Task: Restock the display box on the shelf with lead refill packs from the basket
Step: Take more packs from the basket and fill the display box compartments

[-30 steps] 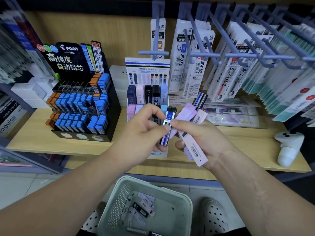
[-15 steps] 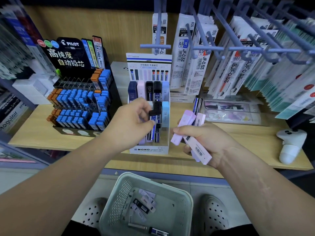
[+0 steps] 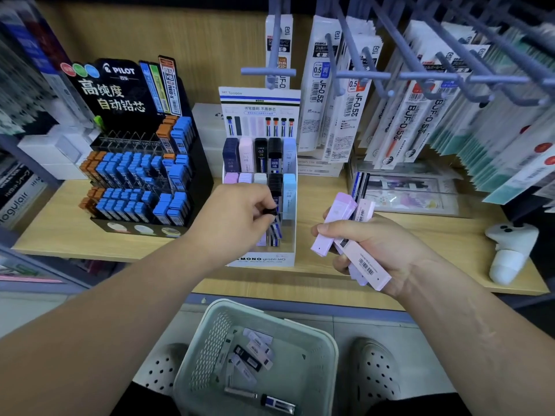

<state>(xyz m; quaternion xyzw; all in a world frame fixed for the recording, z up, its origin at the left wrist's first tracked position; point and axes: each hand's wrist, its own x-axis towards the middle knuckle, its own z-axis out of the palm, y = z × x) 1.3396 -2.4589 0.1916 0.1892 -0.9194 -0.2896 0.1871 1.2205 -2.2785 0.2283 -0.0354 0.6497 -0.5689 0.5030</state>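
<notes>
The white MONO display box [image 3: 260, 261] stands on the wooden shelf [image 3: 420, 235], with rows of upright lead refill packs in dark, pink, black and pale blue. My left hand [image 3: 237, 214] is over the box's front row, fingertips pinched on the black top of a blue-and-white refill pack [image 3: 271, 212] that stands in a front slot. My right hand [image 3: 369, 247], to the right of the box, grips a fan of pink and lilac refill packs [image 3: 336, 228]. Below the shelf, the pale green basket [image 3: 324, 340] holds several loose packs [image 3: 252, 355].
A black Pilot lead display [image 3: 141, 175] stands left of the box. Blue peg hooks [image 3: 360, 73] with hanging pen refills jut out above and to the right. A white controller-like device [image 3: 507, 250] rests at the shelf's right end. My feet in white clogs flank the basket.
My left hand took the blue-and-white pack from the bunch in my right hand and lowered it into the box's front row. My right hand dropped slightly, keeping the pink packs.
</notes>
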